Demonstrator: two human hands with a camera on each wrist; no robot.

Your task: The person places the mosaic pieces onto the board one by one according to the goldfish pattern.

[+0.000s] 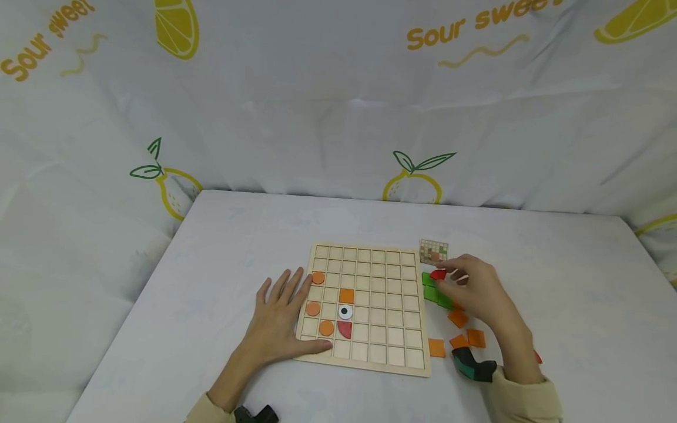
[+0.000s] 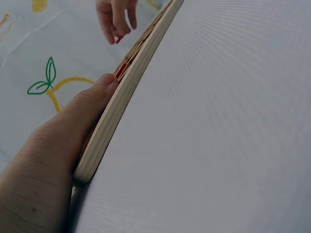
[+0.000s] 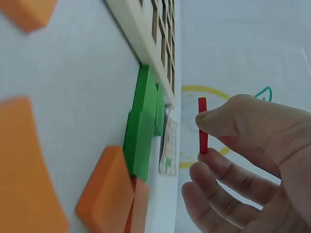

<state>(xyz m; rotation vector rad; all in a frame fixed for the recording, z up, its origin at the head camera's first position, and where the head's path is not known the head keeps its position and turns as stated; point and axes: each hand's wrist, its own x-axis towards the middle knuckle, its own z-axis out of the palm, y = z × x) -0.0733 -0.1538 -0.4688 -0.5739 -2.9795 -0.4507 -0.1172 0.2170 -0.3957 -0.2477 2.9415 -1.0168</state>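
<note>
"How is the room finished?"

"The bench is backed by a pale, softly creased cloth (image 1: 317, 129), on which yellow lemons, green leaves and the orange words 'Sour sweet' are printed. The bench (image 1: 254, 235) itself is white and plain."

"What is laid on it?"

"A wooden grid board (image 1: 391, 320) is placed near the middle, slightly turned. In its left columns are set three orange discs (image 1: 313, 308), an orange square (image 1: 346, 295), an eye disc (image 1: 345, 311) and a red quarter-round (image 1: 344, 329). Along its right side are found a small patterned card (image 1: 433, 251), green tiles (image 1: 431, 294) and loose orange tiles (image 1: 476, 338)."

"How is the board touched?"

"By the left-hand grip (image 1: 288, 320), spread wide: the fingers are stretched toward the left edge, and the thumb is laid over the near left corner."

"And on the other side?"

"A red piece (image 3: 203, 141) is pinched by the right-hand grip (image 1: 473, 288), narrowed to the piece between thumb and finger. It is held above the bench, just off the board's right edge, near the green tiles and the card."
</note>
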